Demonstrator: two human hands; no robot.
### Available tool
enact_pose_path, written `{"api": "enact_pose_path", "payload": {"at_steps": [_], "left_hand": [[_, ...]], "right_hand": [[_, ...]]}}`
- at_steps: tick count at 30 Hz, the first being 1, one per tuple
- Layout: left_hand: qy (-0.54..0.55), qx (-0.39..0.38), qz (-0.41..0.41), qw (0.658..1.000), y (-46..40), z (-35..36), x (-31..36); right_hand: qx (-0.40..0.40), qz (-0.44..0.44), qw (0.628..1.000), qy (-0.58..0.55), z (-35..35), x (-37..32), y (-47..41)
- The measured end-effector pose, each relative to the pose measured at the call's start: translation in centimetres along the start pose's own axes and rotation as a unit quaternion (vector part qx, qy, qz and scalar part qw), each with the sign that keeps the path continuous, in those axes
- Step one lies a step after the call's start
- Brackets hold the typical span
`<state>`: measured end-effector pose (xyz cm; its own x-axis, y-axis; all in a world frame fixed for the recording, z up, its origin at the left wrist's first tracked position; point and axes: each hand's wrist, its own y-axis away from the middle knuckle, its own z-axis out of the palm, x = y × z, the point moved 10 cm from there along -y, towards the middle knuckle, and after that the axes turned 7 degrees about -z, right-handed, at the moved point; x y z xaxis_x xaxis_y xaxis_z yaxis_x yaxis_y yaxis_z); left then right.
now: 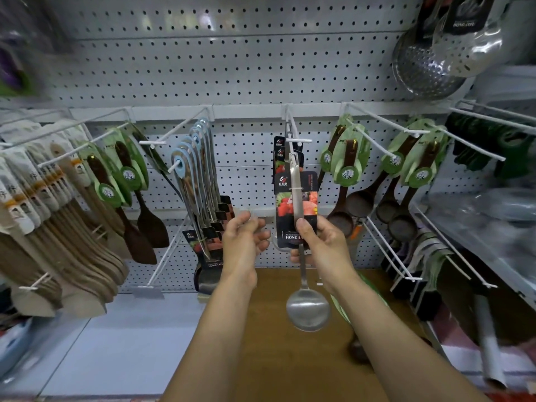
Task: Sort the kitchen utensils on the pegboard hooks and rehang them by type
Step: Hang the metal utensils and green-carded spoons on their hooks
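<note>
Even, cool overhead light fills the scene, bright without harsh shadows. Glare streaks the white perforated pegboard (232, 68) near its top and glints off the shiny steel perforated colanders (435, 59) at upper right. The wide lens bends the straight white wire hooks (377, 140) outward toward the edges. The left margin and both corners smear with motion blur; the centre stays fairly sharp.

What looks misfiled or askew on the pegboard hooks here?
One dark flat utensil hangs slanted behind the green-carded dark wooden spatulas, unlike its neighbours; its type is unclear. The steel ladle with a black card, gripped by the right hand, is at the centre hook. The left hand holds nothing.
</note>
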<state>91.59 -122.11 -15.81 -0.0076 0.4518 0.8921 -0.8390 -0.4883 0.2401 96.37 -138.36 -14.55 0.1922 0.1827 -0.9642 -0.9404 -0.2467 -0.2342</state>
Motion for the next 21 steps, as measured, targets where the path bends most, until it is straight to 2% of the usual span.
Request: {"api": "enact_pose_path", "payload": {"at_steps": [21], "left_hand": [[-0.051, -0.023, -0.054, 0.997, -4.6, -1.0, -2.8]], "right_hand": [[0.064, 0.029, 0.996, 0.062, 0.4, 4.4, -9.1]]}}
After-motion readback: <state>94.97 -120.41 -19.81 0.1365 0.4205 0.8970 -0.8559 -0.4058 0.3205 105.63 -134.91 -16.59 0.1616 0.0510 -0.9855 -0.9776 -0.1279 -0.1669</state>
